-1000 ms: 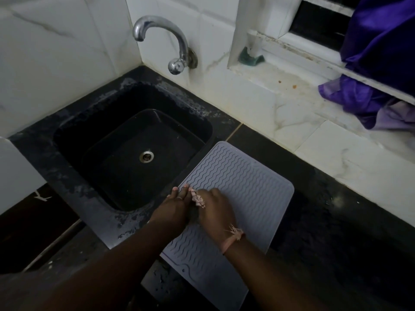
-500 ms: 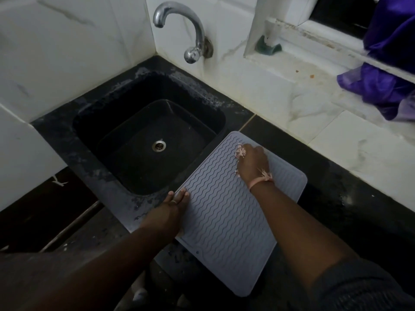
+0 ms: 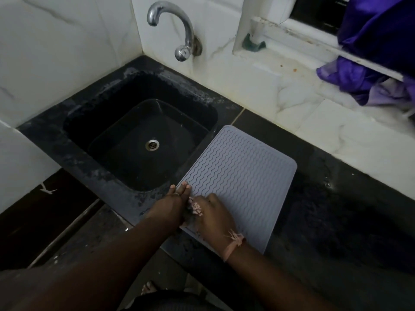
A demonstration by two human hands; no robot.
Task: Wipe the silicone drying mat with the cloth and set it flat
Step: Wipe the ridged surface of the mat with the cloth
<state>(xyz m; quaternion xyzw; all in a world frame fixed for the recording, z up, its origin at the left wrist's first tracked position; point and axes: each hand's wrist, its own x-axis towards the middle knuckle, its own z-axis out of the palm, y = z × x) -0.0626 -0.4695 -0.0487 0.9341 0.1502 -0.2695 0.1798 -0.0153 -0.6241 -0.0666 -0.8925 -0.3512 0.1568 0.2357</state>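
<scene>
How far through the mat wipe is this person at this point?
Done: the mat already lies flat on the black counter beside the sink. In hand: the right hand presses a pinkish cloth on the mat's near left part, while the left hand rests straight fingers on its left edge. Left: finishing the wipe; how much is wiped cannot be told.

Grey wavy-ribbed mat (image 3: 238,176) flat beside sink; pink cloth (image 3: 195,208) on it.

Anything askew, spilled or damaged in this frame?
Nothing spilled or damaged. The drying mat lies flat but at an angle to the sink edge, its near-left edge on the sink rim, where the left hand presses.
</scene>
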